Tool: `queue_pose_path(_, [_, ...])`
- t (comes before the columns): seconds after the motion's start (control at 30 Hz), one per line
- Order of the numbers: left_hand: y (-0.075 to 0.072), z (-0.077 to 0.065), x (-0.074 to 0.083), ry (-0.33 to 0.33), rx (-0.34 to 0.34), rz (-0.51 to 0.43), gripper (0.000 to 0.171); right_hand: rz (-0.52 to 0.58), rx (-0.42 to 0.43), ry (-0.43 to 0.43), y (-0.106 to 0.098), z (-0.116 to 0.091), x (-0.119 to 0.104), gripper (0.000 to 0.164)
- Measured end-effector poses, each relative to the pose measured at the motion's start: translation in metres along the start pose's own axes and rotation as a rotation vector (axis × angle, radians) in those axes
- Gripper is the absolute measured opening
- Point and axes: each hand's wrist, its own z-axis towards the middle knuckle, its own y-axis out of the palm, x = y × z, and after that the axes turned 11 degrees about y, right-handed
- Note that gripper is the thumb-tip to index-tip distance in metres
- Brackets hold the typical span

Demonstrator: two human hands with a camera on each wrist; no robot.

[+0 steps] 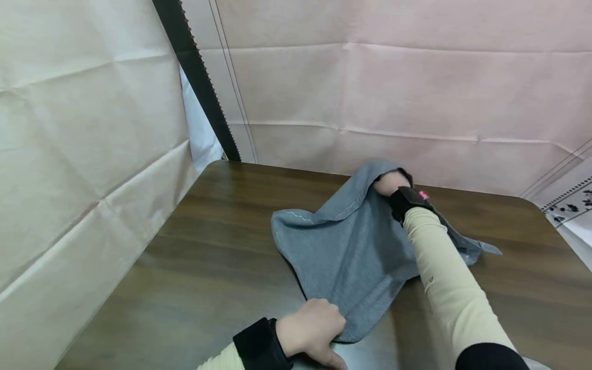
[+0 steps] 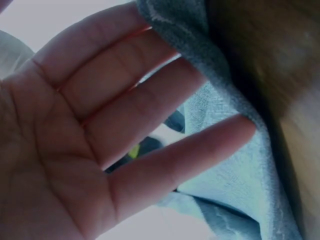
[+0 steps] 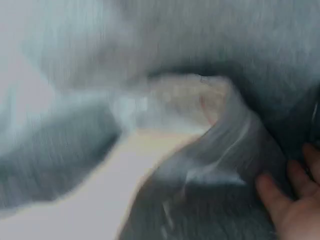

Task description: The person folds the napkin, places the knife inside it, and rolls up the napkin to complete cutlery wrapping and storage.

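Observation:
A grey-blue cloth [image 1: 351,246] with pale stitching along its hem is spread in loose folds over the wooden table [image 1: 208,252]. At its near end, my left hand [image 1: 314,329] reaches in from the left. The left wrist view shows its fingers [image 2: 145,100] nearly straight, their tips against the cloth's edge [image 2: 235,95]. My right hand [image 1: 390,182] is at the far side, partly covered by a raised fold. In the right wrist view its fingers [image 3: 272,195] are spread loosely against the cloth [image 3: 210,210]. Beside them runs a blurred pale strip [image 3: 135,170].
A clear plastic-looking corner [image 1: 490,248] sticks out at the cloth's right end. Creased pale sheets hang behind the table [image 1: 416,92] and along its left side [image 1: 92,154]. A black strip [image 1: 199,77] slants down to the table's back left corner.

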Motion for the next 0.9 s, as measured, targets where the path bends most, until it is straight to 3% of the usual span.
queue_pose_path(0.27, [0.0,-0.002,0.007,-0.019,-0.01,-0.018,0.05,0.035,0.151,-0.024,-0.043,-0.013,-0.022,0.028])
queue_pose_path(0.37, [-0.002,-0.003,0.01,-0.008,-0.003,-0.038,0.05,0.003,0.145,-0.061,-0.044,-0.02,-0.024,0.026])
queue_pose_path(0.47, [-0.004,-0.005,0.008,-0.022,-0.002,-0.088,0.056,-0.028,0.041,-0.17,-0.035,-0.03,-0.018,0.022])
queue_pose_path(0.57, [-0.007,-0.01,0.003,-0.051,-0.009,-0.138,0.049,-0.03,-0.104,-0.295,-0.018,-0.049,-0.004,0.021])
queue_pose_path(0.67, [-0.011,-0.015,-0.003,-0.073,-0.015,-0.165,0.035,-0.035,-0.183,-0.337,0.002,-0.073,0.02,0.021])
queue_pose_path(0.77, [-0.012,-0.02,-0.009,-0.085,-0.005,-0.151,0.034,-0.058,-0.202,-0.282,0.016,-0.095,0.052,0.027])
queue_pose_path(0.9, [-0.012,-0.024,-0.013,-0.125,0.035,-0.129,0.05,-0.093,-0.181,-0.164,0.018,-0.12,0.096,0.03])
